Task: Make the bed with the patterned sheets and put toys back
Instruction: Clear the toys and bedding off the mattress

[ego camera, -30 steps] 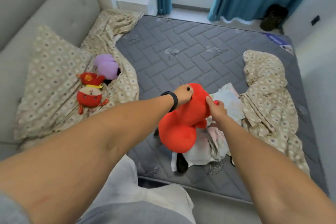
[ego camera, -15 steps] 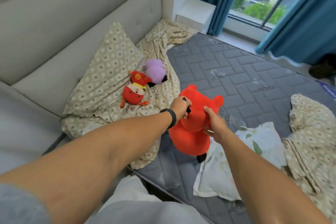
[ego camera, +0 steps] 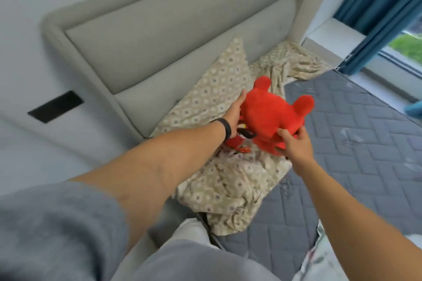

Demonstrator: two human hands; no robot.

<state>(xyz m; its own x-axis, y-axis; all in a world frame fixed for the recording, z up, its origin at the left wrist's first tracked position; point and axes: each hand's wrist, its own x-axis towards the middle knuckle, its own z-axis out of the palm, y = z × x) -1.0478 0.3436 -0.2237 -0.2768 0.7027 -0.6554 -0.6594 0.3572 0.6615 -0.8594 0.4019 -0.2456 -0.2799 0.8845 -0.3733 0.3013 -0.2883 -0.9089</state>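
Above the patterned pillow (ego camera: pixel 219 89) that leans against the padded headboard (ego camera: pixel 182 36), the big red plush toy (ego camera: pixel 274 118) hangs in the air between both hands. The left hand (ego camera: pixel 235 114) lies flat and open against the toy's headboard-side flank, fingers straight along it. The right hand (ego camera: pixel 296 143) curls its fingers round the toy's lower end, on the side away from the headboard. The toy's long axis runs from the right hand up toward the pillow, ears leading, so the drop spot lies straight ahead of both hands and the left is the nearer to it. A small red toy (ego camera: pixel 235 143) peeks out just below the left wrist, on the crumpled patterned sheet (ego camera: pixel 228 189) at the pillow's foot. Beyond the sheet, the grey mattress (ego camera: pixel 354 143) is bare.

Half a second ago the toy was over the open mattress, well short of the pillow, with the left hand gripping its top; it has since travelled headboard-ward and the left hand has flattened out
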